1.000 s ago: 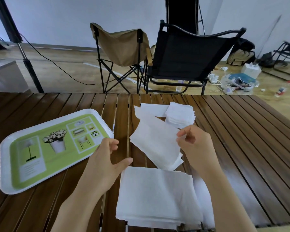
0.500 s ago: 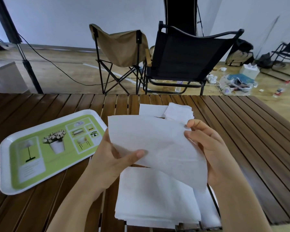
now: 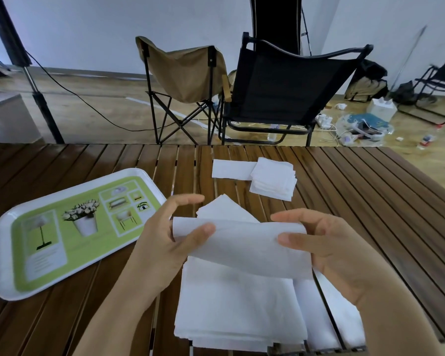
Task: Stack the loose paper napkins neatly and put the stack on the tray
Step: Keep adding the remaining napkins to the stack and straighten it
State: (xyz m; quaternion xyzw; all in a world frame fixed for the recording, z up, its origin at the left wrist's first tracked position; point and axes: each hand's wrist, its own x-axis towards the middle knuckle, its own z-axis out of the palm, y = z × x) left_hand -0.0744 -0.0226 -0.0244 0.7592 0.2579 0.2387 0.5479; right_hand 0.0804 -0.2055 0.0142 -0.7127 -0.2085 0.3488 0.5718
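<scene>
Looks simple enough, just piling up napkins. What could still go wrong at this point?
Both hands, left hand and right hand, pinch only the ends of the held napkin, so the thin sheet could crease or land crooked on the near stack. That stack already sits askew over sheets beneath and near the table's front edge, so a nudge might push it off. The small pile farther back is easy to forget; the tray holds no napkins yet.
</scene>
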